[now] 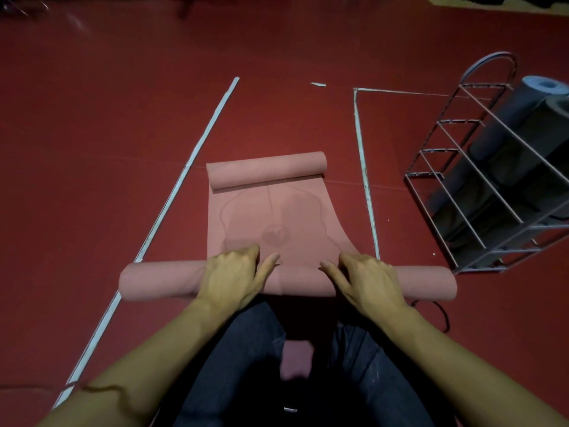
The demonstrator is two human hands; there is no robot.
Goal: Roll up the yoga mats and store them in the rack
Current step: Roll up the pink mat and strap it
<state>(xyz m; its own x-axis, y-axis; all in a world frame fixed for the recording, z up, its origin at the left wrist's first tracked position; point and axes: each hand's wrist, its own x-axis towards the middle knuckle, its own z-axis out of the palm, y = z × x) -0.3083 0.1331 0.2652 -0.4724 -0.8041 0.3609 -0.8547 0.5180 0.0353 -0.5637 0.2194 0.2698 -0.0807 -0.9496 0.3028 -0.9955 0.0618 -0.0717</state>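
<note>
Palms-down, the left hand [232, 274] and right hand [366, 277] press flat, fingers spread, unclenched, on the rolled pink mat [286, 280].

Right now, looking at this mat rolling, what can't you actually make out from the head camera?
- Left hand and right hand cover the middle of the pink mat's near roll, so the grip underneath is hidden.
- The rack is cut off by the right edge; its full width and mat count are unknown.
- The printed emblem on the pink mat is too dim to read.
- The top of the view is dark and blurred.
</note>
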